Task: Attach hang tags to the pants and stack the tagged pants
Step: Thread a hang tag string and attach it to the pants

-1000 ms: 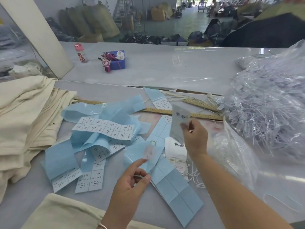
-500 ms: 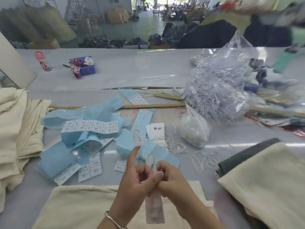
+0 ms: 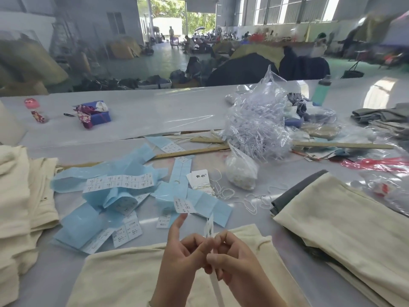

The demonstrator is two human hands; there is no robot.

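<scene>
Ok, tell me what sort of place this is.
Probably a garment factory's finishing table: folded cream pants, blue label sheets, a bag of plastic tag fasteners, in a big open hall.

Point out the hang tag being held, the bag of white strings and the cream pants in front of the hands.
hang tag (image 3: 209, 227), head view, its upper end above the fingers.
bag of white strings (image 3: 241, 173), head view, middle of the bag.
cream pants (image 3: 119, 278), head view, bare cloth left of the wrists.

Left of my clear bag of plastic fasteners (image 3: 257, 127) lies a wooden ruler (image 3: 188, 152); far left of it sit a blue box (image 3: 100, 117) and a pink bottle (image 3: 35, 109), a teal bottle (image 3: 322, 90) behind it on the right
</scene>
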